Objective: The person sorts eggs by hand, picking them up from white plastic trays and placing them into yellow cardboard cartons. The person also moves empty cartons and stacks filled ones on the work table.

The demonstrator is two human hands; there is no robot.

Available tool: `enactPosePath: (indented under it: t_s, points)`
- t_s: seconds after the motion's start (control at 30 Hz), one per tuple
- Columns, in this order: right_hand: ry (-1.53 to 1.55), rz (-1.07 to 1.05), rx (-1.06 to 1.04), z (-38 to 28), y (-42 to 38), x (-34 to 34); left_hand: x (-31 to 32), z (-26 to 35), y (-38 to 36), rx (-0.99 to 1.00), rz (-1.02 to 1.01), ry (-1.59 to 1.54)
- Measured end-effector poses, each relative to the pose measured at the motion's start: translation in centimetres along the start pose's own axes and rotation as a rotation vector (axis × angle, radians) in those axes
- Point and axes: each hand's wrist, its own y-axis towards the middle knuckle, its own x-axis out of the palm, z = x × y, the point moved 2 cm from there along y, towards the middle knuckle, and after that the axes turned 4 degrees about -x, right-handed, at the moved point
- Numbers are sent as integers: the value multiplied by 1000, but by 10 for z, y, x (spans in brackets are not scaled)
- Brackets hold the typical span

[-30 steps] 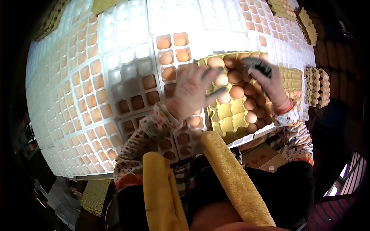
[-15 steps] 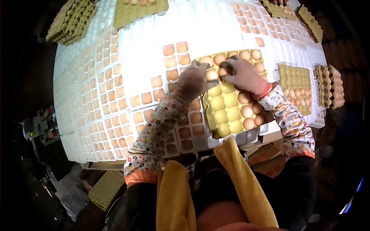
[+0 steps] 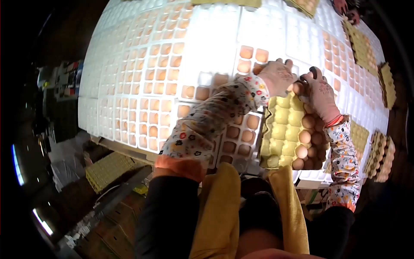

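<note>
My gloved left hand [image 3: 276,78] is over the far left end of a yellow moulded egg tray [image 3: 282,129], its dark-tipped fingers stretched forward and apart. My gloved right hand [image 3: 321,96] bends over the tray's far right end, fingers curled round a brown egg [image 3: 298,88]. That egg sits between the two hands. Below them, the left and middle cups of the tray hold no eggs, while brown eggs [image 3: 305,137] line its right side. The far row of the tray is mostly hidden by my hands.
White egg trays [image 3: 211,39] cover the table, many of their cells filled with brown eggs [image 3: 166,49]. More yellow trays [image 3: 360,47] with eggs lie at the right, beside stacked trays [image 3: 379,157]. A pile of yellow trays [image 3: 110,170] stands low at the left. Another person's hand [image 3: 352,16] shows at top right.
The camera view has swung, so the table appears shifted. Both hands have moved to the tray's far end, and eggs I saw there are now gone or covered.
</note>
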Motion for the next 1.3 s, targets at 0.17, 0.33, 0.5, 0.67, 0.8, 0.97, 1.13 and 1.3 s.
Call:
enactPosePath:
  t_s: [0.17, 0.33, 0.5, 0.67, 0.8, 0.97, 1.13, 1.3]
  points:
    - [-41, -183, 110, 1, 25, -2, 72, -46, -81, -359, 692, -870]
    - [793, -39, 134, -57, 46, 3, 170, -125, -151, -875, 844, -420]
    - [414, 290, -168, -185, 135, 93, 156, -158, -155, -759, 573, -638]
    - [127, -138, -52, -204, 160, 113, 156, -204, -116, -778, 1120, -549]
    - [325, 36, -78, -172, 166, 106, 179, -203, -86, -801, 873, -196]
    - [540, 379, -213, -152, 226, 134, 188, -203, -81, -837, 954, -213]
    - [924, 344, -184, -165, 112, 85, 191, -213, -80, -726, 995, -206]
    - [700, 344, -87, -83, -82, 36, 148, -192, -75, -1036, 744, -552]
